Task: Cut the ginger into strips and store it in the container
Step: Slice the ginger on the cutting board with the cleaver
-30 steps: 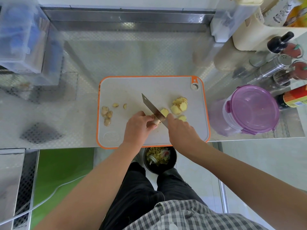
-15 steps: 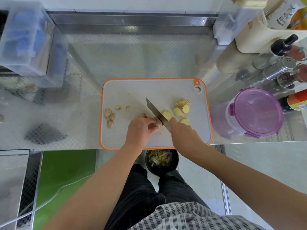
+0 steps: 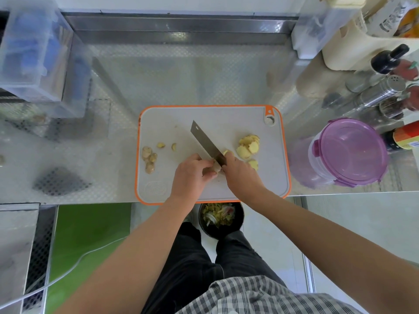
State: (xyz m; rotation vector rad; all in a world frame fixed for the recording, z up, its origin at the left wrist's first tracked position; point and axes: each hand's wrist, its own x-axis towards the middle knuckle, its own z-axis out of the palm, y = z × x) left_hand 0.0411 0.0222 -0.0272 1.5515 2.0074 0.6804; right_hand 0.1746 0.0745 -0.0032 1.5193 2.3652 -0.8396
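Steel meeting ginger once more: bringing the knife [image 3: 205,143] down tight against the left hand [image 3: 192,175], a shade nearer the knuckles than a second ago, and half covering the last slice [image 3: 226,152] with the right hand [image 3: 241,175] where it was lying clear beside the blade. Still working at rounds, judging by the pile of slices [image 3: 248,147] on the right of the cutting board [image 3: 204,116]; not yet cutting strips, nor filling the purple container [image 3: 349,152], standing lidded on the tabletop [image 3: 181,75] just off the board's right edge. Curling the left fingers round the remaining ginger stub [image 3: 215,169], pinning it to the board near the front edge. Wrapping the right hand round the hidden handle, reaching in from the right, pointing the blade away and leftward. Leaving the knobbly offcuts [image 3: 149,158] untouched at the board's left.
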